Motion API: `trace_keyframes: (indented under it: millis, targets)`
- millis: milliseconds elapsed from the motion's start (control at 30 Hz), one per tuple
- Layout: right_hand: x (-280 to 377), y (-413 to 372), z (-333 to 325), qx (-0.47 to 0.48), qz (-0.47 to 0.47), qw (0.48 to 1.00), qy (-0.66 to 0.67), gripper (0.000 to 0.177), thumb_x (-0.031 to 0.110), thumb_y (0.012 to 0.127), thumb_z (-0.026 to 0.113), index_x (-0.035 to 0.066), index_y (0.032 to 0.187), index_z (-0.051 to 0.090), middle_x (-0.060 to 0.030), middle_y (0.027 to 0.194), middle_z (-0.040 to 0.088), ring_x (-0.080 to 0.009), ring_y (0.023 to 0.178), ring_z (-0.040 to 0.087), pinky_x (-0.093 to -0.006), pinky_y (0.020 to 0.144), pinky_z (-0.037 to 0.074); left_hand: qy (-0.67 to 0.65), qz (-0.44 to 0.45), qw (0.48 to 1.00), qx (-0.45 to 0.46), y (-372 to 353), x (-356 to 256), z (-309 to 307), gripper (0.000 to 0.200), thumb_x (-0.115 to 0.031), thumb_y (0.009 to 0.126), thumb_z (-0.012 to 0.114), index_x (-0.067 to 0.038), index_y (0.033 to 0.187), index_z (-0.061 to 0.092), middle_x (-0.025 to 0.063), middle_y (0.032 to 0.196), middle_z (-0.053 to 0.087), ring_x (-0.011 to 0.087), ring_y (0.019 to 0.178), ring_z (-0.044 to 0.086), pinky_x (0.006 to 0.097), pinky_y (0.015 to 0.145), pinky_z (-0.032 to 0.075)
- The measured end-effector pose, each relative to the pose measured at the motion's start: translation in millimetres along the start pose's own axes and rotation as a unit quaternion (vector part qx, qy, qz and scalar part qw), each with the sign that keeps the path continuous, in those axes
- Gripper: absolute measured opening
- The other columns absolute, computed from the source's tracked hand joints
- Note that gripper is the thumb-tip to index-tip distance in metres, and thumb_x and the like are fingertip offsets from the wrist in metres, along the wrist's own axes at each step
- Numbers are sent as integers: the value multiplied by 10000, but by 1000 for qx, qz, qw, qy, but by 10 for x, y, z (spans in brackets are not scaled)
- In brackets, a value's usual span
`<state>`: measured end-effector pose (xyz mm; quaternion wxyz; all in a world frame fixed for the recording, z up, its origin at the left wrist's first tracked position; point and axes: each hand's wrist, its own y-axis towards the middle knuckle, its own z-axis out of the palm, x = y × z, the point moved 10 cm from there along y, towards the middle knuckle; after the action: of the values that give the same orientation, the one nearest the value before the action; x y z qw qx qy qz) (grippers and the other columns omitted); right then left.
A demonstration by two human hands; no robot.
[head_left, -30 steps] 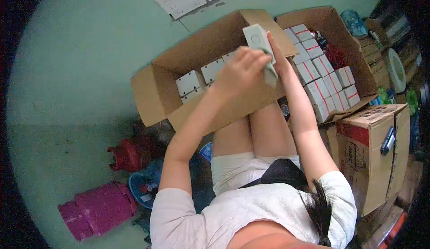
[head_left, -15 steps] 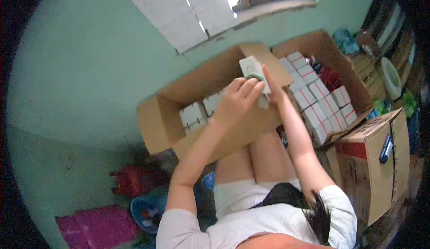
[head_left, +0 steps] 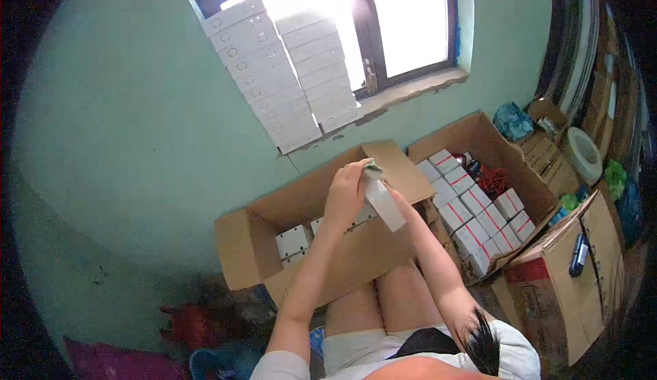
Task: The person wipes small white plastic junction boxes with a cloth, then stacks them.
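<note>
Above the open cardboard box (head_left: 342,257), a slim white box (head_left: 384,205) is tilted between my two hands. My right hand (head_left: 402,205) grips it from the right, its fingers partly hidden behind it. At the white box's upper end, my left hand (head_left: 348,190) has its fingers curled around a small pale-green, rounded thing (head_left: 373,168), whose kind I cannot make out. Inside the cardboard box below lie several white boxes (head_left: 293,242) with dark spots on their edges, partly covered by my left forearm.
A second carton (head_left: 540,181) at the right holds several white boxes with red bands (head_left: 472,233) and a red cord bundle (head_left: 493,183). Nearer stands a closed carton (head_left: 558,277) with a dark-blue cutter (head_left: 579,255) on it. White panels (head_left: 263,72) cover part of the window (head_left: 410,24).
The view has tilted up, showing more window. The white box has turned, its long plain side now facing me. My left hand has moved to its upper end, still with the pale-green thing.
</note>
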<state>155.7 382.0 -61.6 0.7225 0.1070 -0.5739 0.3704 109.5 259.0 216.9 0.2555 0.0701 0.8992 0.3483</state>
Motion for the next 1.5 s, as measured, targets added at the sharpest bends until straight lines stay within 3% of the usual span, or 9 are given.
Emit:
trace_keyframes:
  millis: [200, 433, 600, 933, 1100, 1200, 1267, 1367, 1500]
  targets:
    - [216, -138, 180, 1, 13, 1000, 8, 709, 632, 923, 443, 35, 1277, 585, -89, 1200, 622, -179, 1111, 567, -317, 918, 445, -161, -70, 981, 86, -118, 159, -3, 334, 11, 867, 514, -44, 1194, 550, 164, 1176, 603, 323, 1072, 594, 387, 879, 477]
    - [114, -241, 368, 57, 111, 990, -65, 657, 613, 950, 393, 68, 1252, 601, -80, 1151, 645, -177, 973, 628, -328, 836, 497, -7, -118, 993, -2, -102, 593, -117, 335, -13, 873, 527, -50, 1205, 538, 158, 1139, 592, 350, 1031, 584, 396, 880, 477]
    - [75, -169, 472, 170, 23, 985, -36, 588, 586, 963, 402, 128, 1294, 564, -28, 1134, 652, -143, 928, 642, -301, 779, 517, 194, 55, 979, 0, -194, 305, -59, 436, -32, 827, 567, -102, 1257, 543, 112, 1157, 584, 311, 1067, 565, 416, 877, 489]
    - [144, -353, 420, 197, 71, 973, 102, 522, 526, 984, 418, 102, 1251, 562, 22, 1059, 646, -104, 885, 641, -282, 719, 541, 111, 258, 950, 136, -483, -386, 191, 469, -54, 777, 607, -133, 1238, 582, 49, 1147, 622, 252, 999, 595, 354, 868, 523]
    - [142, -298, 399, 195, 62, 975, 85, 549, 571, 956, 446, 97, 1188, 598, -9, 982, 664, -98, 792, 642, -274, 644, 540, 147, 96, 984, 40, -238, 53, 103, 459, -65, 772, 607, -139, 1224, 577, 73, 1126, 618, 276, 932, 601, 356, 781, 544]
    - [360, -623, 480, 161, 116, 973, 117, 542, 572, 940, 479, 95, 1161, 611, -26, 971, 673, -111, 793, 644, -279, 642, 542, 133, 161, 975, 75, -575, -225, 380, 441, -61, 778, 598, -130, 1213, 575, 88, 1108, 606, 280, 932, 598, 364, 749, 548]
    - [454, -719, 521, 144, 126, 974, 123, 537, 568, 937, 489, 95, 1159, 611, -30, 976, 675, -109, 791, 644, -280, 642, 544, 122, 385, 911, 85, -897, -766, 470, 445, -55, 767, 592, -125, 1206, 572, 83, 1072, 594, 279, 921, 596, 358, 733, 554]
    - [73, -406, 415, 201, 150, 950, 185, 513, 546, 948, 486, 108, 1187, 606, -28, 980, 675, -102, 790, 644, -273, 640, 542, 154, 275, 947, 67, -589, -465, 333, 429, -57, 771, 590, -137, 1193, 583, 65, 1083, 588, 277, 908, 586, 329, 707, 551]
    - [281, -269, 276, 144, -56, 988, -10, 526, 560, 948, 471, 133, 1230, 591, -1, 1016, 667, -107, 800, 641, -264, 651, 538, 178, 65, 981, -33, -263, -27, -10, 371, -47, 796, 588, -119, 1160, 602, 54, 1132, 599, 280, 956, 550, 348, 777, 520]
